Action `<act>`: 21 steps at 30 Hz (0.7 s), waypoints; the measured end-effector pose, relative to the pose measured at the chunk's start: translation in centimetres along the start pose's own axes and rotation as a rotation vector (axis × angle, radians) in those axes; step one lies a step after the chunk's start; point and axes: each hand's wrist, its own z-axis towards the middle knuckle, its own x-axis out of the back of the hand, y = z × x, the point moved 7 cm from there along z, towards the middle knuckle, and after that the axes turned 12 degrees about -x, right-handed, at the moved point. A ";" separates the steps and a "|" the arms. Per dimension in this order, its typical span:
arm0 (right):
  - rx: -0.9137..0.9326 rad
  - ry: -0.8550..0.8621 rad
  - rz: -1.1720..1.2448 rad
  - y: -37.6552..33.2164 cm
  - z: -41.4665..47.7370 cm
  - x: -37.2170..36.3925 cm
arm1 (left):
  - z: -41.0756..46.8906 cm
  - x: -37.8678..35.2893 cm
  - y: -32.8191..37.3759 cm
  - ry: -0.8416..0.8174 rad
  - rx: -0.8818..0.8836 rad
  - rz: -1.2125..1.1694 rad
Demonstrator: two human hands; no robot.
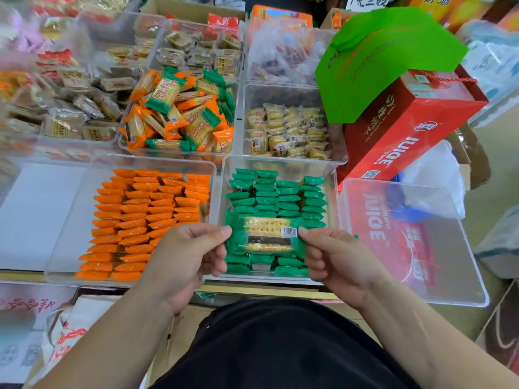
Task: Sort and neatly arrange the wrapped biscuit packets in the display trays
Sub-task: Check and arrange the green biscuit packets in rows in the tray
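At your two o'clock you read "JUICE", upside down, on the red box; at one o'clock, "十元三双" on the white sign.

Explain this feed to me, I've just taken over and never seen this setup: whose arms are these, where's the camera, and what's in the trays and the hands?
No machine here: a person works with bare hands. The one picture comes from a camera worn on the head, looking forward and down. The left hand and right hand each pinch one end of a green packet, held flat over the clear tray of sorted green packets. The tray to its left holds rows of orange packets. Behind them lies a mixed heap of orange and green packets, not yet sorted.
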 end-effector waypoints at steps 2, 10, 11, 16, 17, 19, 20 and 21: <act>-0.018 -0.004 0.033 0.4 0.1 0.1 | -0.2 0.0 -0.7 -0.008 0.067 -0.065; 0.066 0.141 -0.078 -0.2 -0.3 0.1 | -0.2 0.2 -1.0 0.027 -0.018 0.071; 0.077 0.148 -0.051 -0.3 -0.2 0.1 | -0.2 0.1 -1.0 0.022 -0.025 0.078; 0.080 0.129 0.017 -0.2 0.6 0.5 | 0.3 -0.6 -1.9 0.003 0.009 0.039; 0.107 0.149 -0.009 -0.1 0.8 0.6 | 0.6 -0.6 -2.4 -0.007 -0.001 0.091; 0.164 0.215 -0.055 -0.1 1.4 1.1 | 1.2 -0.7 -3.5 -0.043 -0.036 0.212; 0.189 0.251 -0.073 0.0 1.7 1.4 | 1.7 -0.8 -4.2 -0.061 -0.051 0.259; 0.214 0.283 -0.108 0.1 2.2 1.8 | 2.1 -0.9 -5.0 -0.078 -0.064 0.305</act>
